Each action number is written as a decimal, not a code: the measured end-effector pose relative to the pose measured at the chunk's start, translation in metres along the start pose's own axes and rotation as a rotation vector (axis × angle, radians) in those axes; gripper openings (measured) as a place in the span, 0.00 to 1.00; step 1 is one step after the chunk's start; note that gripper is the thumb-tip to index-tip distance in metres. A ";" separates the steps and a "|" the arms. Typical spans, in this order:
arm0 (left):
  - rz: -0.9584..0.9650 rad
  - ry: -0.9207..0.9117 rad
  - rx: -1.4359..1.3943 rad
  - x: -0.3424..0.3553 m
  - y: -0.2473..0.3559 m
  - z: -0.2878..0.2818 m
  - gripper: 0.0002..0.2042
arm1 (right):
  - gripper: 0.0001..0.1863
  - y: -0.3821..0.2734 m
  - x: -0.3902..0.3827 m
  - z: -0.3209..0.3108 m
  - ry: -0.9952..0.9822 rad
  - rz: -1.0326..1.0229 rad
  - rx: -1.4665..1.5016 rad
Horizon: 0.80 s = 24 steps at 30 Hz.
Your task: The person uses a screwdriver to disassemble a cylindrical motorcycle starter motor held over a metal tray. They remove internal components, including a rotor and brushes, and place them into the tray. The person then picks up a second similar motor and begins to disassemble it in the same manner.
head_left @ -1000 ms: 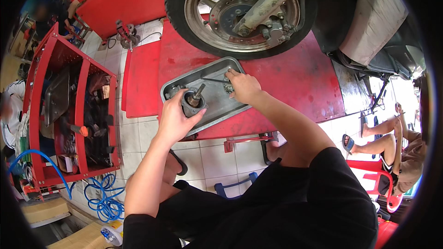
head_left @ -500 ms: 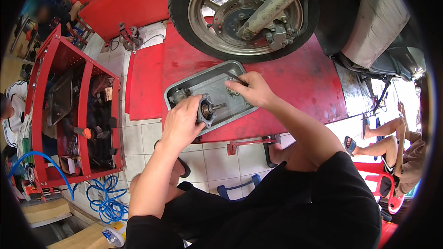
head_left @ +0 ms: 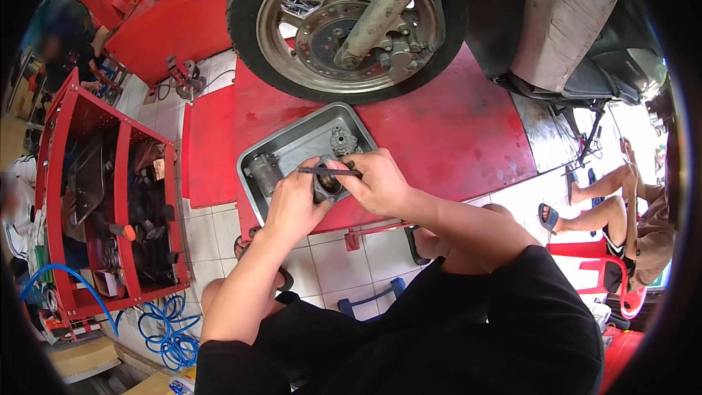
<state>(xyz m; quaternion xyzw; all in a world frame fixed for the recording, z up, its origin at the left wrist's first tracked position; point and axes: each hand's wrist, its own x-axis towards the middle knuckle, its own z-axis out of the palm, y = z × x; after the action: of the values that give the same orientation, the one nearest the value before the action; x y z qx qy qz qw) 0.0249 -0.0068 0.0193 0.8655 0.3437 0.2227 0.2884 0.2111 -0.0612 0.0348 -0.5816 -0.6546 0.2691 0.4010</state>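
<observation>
My left hand [head_left: 292, 203] is closed around a round metal motor housing [head_left: 327, 183], whose dark hollow faces up. My right hand [head_left: 378, 181] grips a thin, dark, straight tool [head_left: 322, 171] that lies across the top of that housing; its exact kind I cannot make out. Both hands meet over the near edge of a grey metal tray [head_left: 252, 145]. Inside the tray are a cylindrical metal part [head_left: 265, 173] at the left and a small cast metal part [head_left: 341, 142] beyond my right hand. My fingers hide part of the housing.
The tray rests on a red lift platform [head_left: 439, 139] under a motorcycle's front wheel [head_left: 238, 25]. A red tool cart [head_left: 126, 175] and a coiled blue hose [head_left: 170, 333] are on the left. A person sits on a red chair [head_left: 585, 254] at the right; other people are far left.
My right hand has come down from the tray's far side to the housing, bringing the dark tool over it. The housing's shaft is no longer visible. The view has shifted slightly.
</observation>
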 end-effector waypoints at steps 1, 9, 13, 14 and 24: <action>0.014 -0.006 -0.013 0.002 0.002 0.000 0.30 | 0.22 0.001 -0.001 -0.002 0.009 0.037 0.032; -0.016 -0.011 -0.131 0.014 0.013 0.007 0.28 | 0.22 0.004 0.000 -0.017 0.035 0.065 0.105; 0.055 0.005 -0.120 0.016 0.019 0.001 0.28 | 0.22 -0.011 -0.008 -0.028 0.066 -0.006 0.079; 0.089 0.039 -0.093 0.015 0.018 0.003 0.28 | 0.21 -0.010 -0.010 -0.028 0.064 -0.015 0.075; -0.322 0.224 -0.101 -0.027 -0.070 -0.032 0.20 | 0.26 0.024 -0.002 -0.173 0.934 0.022 0.739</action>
<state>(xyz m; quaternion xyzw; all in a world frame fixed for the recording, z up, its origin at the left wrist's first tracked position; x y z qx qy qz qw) -0.0439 0.0268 -0.0082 0.7536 0.4959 0.2857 0.3233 0.3691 -0.0785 0.1074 -0.4673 -0.2658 0.1991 0.8194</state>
